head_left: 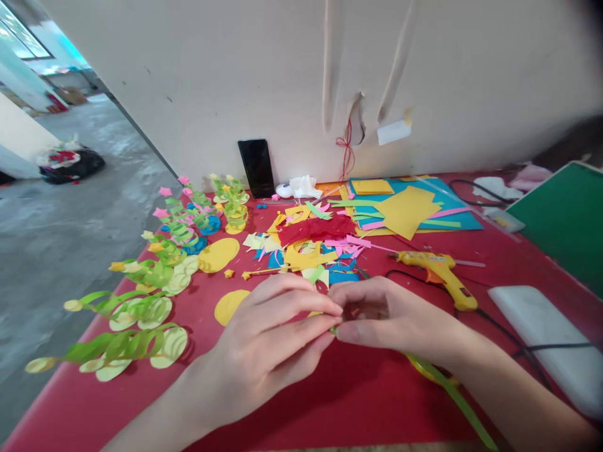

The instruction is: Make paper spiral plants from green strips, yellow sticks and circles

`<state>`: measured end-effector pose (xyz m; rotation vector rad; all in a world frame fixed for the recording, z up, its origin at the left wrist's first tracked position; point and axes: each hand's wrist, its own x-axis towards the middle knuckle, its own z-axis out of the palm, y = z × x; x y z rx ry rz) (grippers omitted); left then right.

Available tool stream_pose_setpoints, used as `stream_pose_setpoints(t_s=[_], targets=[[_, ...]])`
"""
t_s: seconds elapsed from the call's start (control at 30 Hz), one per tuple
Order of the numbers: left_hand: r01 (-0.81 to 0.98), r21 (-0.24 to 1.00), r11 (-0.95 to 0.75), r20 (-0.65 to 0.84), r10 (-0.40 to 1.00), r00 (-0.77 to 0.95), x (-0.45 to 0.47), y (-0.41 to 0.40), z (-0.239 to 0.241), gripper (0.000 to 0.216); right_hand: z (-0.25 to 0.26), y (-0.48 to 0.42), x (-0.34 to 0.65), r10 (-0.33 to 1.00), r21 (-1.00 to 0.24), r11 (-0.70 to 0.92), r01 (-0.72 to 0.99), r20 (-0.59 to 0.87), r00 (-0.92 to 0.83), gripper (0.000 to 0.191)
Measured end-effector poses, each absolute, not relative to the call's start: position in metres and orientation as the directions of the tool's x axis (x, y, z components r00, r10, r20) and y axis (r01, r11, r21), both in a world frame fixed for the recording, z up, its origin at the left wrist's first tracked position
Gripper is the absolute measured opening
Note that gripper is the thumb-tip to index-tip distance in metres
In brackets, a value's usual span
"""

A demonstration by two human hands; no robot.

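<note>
My left hand and my right hand meet over the front of the table, fingertips pinched together. Between them a bit of green paper shows; most of it is hidden by the fingers. From beneath my right wrist a long green paper strip runs toward the lower right, beside something yellow; I cannot tell whether it joins the piece in my fingers. Yellow paper circles lie just left of my left hand. Beyond my fingers is a heap of paper scraps with red crumpled paper on top.
Green paper spirals on round bases line the left edge, some with pink or yellow stars. A yellow glue gun with a black cord lies right, near a white block. A black phone leans on the wall. Yellow sheets lie behind.
</note>
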<state>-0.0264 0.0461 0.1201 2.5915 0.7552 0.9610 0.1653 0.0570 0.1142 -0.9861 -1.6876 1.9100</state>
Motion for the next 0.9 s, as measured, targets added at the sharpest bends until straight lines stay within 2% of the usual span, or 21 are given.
stream_pose_setpoints(t_s=[0.17,0.4,0.6,0.77,0.9], targets=[[0.369,0.395,-0.841,0.571,0.539,0.619,-0.0233,0.0463,0.118,0.019,0.1121,0.0574,0.1635,0.699,-0.973,-0.175,0.152,-0.232,-0.676,0.02],[0.363,0.452,-0.815,0.546,0.574,0.61,-0.024,0.0451,0.1178,0.02,0.1088,0.0565,0.1637,0.695,-0.974,-0.196,0.117,-0.222,-0.684,0.018],[0.329,0.569,-0.754,0.536,0.643,0.546,-0.0208,0.0457,0.1173,0.017,0.1087,0.057,0.1637,0.695,-0.975,-0.181,0.126,-0.218,-0.685,0.017],[0.294,0.694,-0.657,0.479,0.727,0.492,-0.0194,0.0448,0.1166,0.014,0.1103,0.0576,0.1659,0.693,-0.972,-0.175,0.156,-0.234,-0.682,0.017],[0.282,0.746,-0.603,0.434,0.762,0.48,-0.0196,0.0438,0.1147,0.017,0.1106,0.0576,0.1662,0.698,-0.975,-0.147,0.167,-0.221,-0.681,0.017]])
